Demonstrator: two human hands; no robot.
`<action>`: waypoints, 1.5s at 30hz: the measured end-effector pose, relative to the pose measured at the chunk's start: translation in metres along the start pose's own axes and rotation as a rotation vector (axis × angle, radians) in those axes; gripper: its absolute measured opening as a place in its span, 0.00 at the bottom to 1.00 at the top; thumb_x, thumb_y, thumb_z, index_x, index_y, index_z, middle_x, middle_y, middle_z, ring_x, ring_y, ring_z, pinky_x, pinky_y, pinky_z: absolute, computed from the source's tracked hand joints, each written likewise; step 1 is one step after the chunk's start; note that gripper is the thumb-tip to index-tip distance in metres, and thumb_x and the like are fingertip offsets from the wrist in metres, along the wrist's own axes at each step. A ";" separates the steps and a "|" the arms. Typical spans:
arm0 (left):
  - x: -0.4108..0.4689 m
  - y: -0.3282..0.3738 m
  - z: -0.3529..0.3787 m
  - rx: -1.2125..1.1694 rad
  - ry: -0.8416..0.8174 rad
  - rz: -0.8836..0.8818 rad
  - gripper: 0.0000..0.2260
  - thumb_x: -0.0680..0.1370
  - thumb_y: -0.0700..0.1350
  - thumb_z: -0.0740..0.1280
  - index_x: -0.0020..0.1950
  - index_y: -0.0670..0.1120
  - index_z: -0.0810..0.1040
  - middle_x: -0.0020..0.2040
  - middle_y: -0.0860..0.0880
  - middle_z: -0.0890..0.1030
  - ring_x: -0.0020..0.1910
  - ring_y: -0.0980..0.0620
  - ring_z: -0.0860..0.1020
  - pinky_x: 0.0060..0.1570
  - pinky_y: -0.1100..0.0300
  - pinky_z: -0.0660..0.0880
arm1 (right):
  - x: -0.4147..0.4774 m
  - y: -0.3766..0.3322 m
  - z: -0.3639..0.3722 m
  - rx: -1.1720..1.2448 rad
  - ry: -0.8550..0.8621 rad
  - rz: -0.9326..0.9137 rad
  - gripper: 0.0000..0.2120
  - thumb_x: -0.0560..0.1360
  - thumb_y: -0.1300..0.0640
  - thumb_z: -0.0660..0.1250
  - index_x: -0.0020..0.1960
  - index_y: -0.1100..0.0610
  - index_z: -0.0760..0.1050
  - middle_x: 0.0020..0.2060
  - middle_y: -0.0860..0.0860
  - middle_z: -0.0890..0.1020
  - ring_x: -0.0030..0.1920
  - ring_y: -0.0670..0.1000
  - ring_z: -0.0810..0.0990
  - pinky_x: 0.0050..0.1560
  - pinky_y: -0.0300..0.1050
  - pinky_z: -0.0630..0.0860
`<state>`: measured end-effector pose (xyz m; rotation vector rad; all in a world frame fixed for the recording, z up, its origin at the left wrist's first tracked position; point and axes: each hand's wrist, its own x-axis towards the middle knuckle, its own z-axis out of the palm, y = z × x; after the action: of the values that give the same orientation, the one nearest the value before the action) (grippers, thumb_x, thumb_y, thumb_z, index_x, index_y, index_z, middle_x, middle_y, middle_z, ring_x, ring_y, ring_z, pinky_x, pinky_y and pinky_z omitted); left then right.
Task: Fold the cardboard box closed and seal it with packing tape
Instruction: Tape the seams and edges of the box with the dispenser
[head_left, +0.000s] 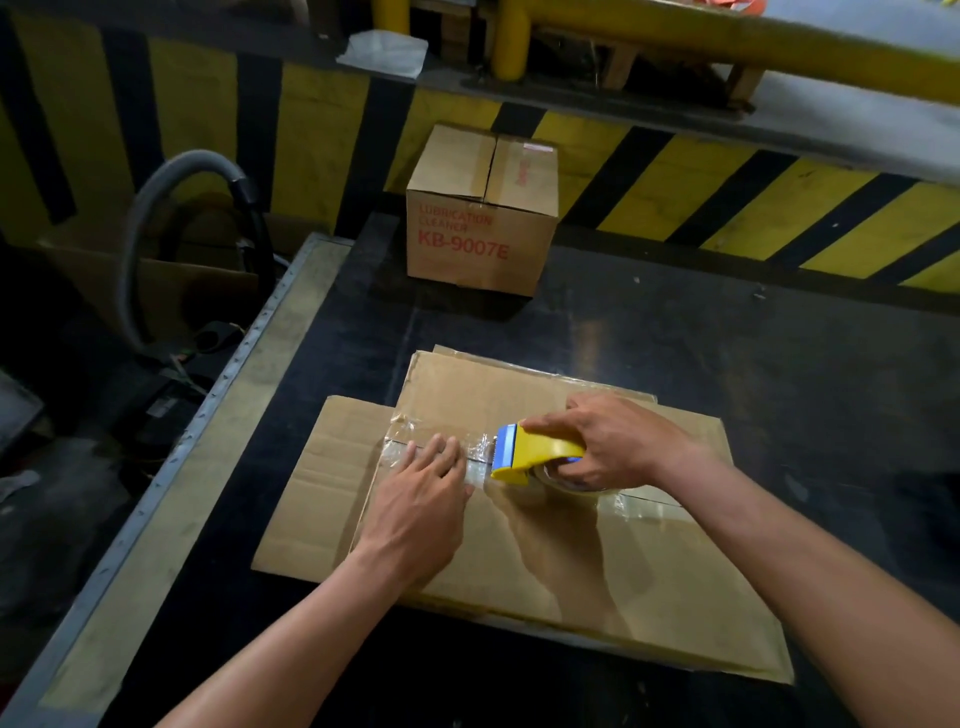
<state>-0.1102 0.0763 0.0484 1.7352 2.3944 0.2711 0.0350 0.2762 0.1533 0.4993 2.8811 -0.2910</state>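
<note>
A brown cardboard box (561, 545) sits on the dark table in front of me, its top flaps folded shut. A strip of clear tape (467, 457) runs along the middle seam. My right hand (613, 441) grips a yellow and blue tape dispenser (530, 454) pressed onto that seam. Just left of the dispenser, my left hand (421, 499) lies flat with fingers spread, pressing the tape down. One side flap (332, 467) sticks out flat to the left.
A second, taped box (480, 228) printed "KB-9007E" stands at the table's far side. The table (727, 322) has a taped metal edge (218, 415) on the left. A grey hose (156, 218) arcs beyond it. Yellow-black striped barriers run behind.
</note>
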 end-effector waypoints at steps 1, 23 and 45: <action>0.000 0.003 0.002 -0.010 0.001 0.011 0.25 0.86 0.51 0.49 0.82 0.44 0.58 0.83 0.45 0.56 0.83 0.46 0.51 0.79 0.50 0.44 | -0.002 0.001 -0.001 0.010 -0.005 -0.002 0.30 0.73 0.42 0.67 0.74 0.36 0.64 0.42 0.44 0.69 0.45 0.47 0.69 0.43 0.42 0.65; -0.005 0.008 0.009 -0.061 0.164 -0.176 0.35 0.79 0.63 0.57 0.78 0.41 0.68 0.79 0.43 0.66 0.80 0.47 0.62 0.79 0.51 0.55 | -0.012 0.009 -0.021 -0.007 0.053 -0.098 0.28 0.73 0.42 0.67 0.72 0.35 0.67 0.40 0.43 0.69 0.43 0.47 0.70 0.36 0.39 0.65; 0.009 0.017 0.017 0.059 0.025 -0.055 0.28 0.85 0.56 0.42 0.83 0.45 0.49 0.83 0.48 0.49 0.82 0.50 0.42 0.81 0.51 0.40 | -0.017 0.022 0.014 0.042 0.078 -0.086 0.29 0.74 0.38 0.66 0.74 0.36 0.64 0.39 0.42 0.66 0.42 0.48 0.68 0.40 0.41 0.63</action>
<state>-0.0935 0.0913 0.0360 1.6964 2.4880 0.2178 0.0606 0.2878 0.1409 0.4035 2.9833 -0.3539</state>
